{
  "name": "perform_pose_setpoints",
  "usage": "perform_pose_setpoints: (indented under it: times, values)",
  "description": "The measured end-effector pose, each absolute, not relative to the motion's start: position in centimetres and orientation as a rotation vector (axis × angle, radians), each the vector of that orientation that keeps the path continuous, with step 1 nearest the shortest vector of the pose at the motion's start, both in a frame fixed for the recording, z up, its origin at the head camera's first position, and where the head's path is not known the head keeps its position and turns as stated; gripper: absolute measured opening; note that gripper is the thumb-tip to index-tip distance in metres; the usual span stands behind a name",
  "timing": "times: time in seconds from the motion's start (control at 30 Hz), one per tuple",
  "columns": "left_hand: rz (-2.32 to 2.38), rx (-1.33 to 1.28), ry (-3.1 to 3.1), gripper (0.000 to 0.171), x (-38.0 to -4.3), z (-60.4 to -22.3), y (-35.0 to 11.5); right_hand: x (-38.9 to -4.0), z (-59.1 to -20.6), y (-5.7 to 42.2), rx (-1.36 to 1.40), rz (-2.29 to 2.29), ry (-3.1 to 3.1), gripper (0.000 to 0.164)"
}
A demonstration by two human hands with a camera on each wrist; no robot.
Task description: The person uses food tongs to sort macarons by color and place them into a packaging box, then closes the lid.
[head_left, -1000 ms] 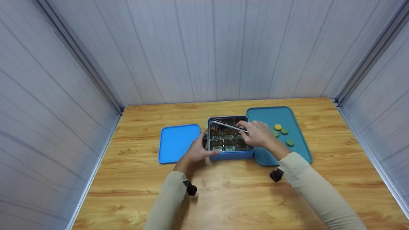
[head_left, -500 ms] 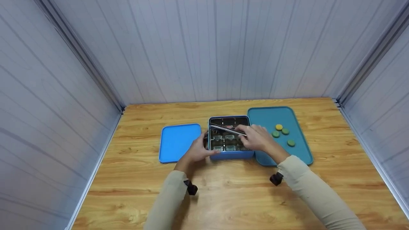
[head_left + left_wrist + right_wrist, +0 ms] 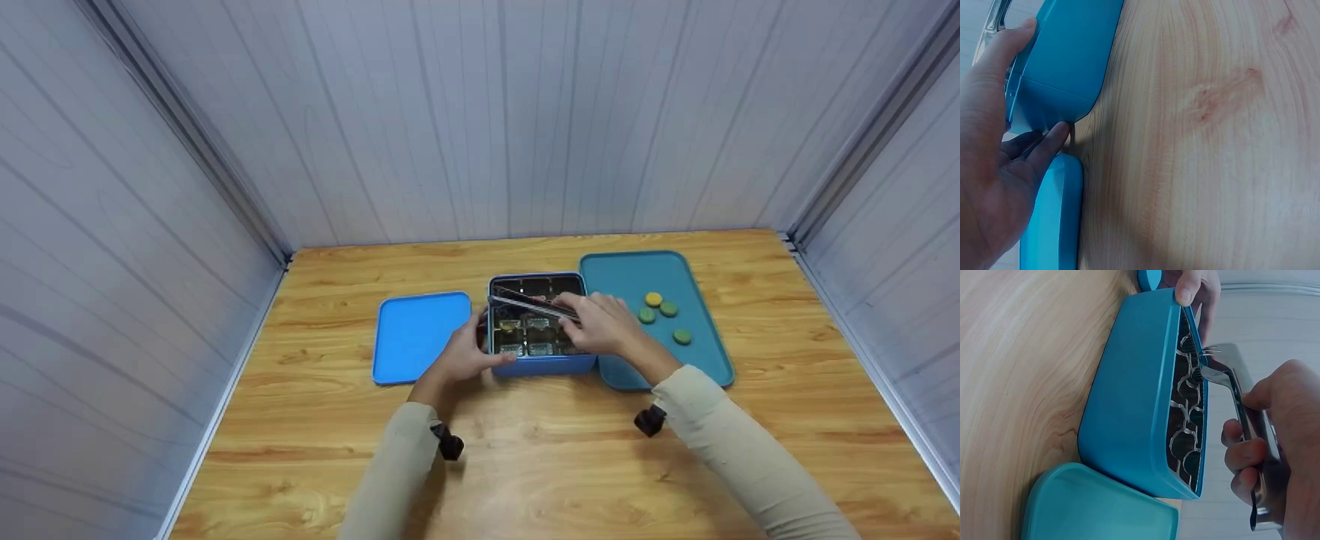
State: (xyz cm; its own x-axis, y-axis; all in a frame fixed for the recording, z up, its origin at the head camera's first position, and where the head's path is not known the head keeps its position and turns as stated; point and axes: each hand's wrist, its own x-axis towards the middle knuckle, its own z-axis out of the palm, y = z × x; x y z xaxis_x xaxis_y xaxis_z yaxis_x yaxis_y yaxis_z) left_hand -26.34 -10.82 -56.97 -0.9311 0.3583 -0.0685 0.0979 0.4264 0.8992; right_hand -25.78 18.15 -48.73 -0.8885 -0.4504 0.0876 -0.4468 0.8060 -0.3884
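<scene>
The left hand (image 3: 463,352) grips the left side of a blue rectangular box (image 3: 546,366), thumb at its near corner and fingers along the side wall. Inside sits a clear plastic insert (image 3: 540,349) with several compartments. A small yellowish piece (image 3: 507,326) shows in one on the left. With curled fingers the right hand (image 3: 604,324) holds metal serving tongs (image 3: 1239,405) aslant over the box. The tongs' arms stand apart, and their tips, one forked (image 3: 1211,351), are by the box's left rim. In the right wrist view nothing shows between the tips.
A teal tray (image 3: 634,270) adjoins the box's right side, bearing a yellow disc (image 3: 653,299) and several green discs (image 3: 681,336). To the left lies a flat blue lid (image 3: 420,337). Pale panel walls (image 3: 450,127) enclose the wooden table (image 3: 517,457).
The tongs' tips have shifted slightly toward the person and their arms have spread apart. A yellowish piece now shows in a left compartment. The left hand stays in place.
</scene>
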Motion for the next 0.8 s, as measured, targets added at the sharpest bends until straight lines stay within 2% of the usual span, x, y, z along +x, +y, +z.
perform_pose_setpoints:
  times: [0.43, 0.8]
  values:
    - [1.516, 0.386, 2.437, 0.118, -26.5, -57.1, -10.9, -25.5, -48.4, 20.1, -0.701, -0.678, 3.003, 0.046]
    - [1.587, 0.390, 2.399, 0.111, -26.3, -57.2, -10.8, -25.4, -48.8, 23.8, -0.543, -0.711, 3.051, 0.049]
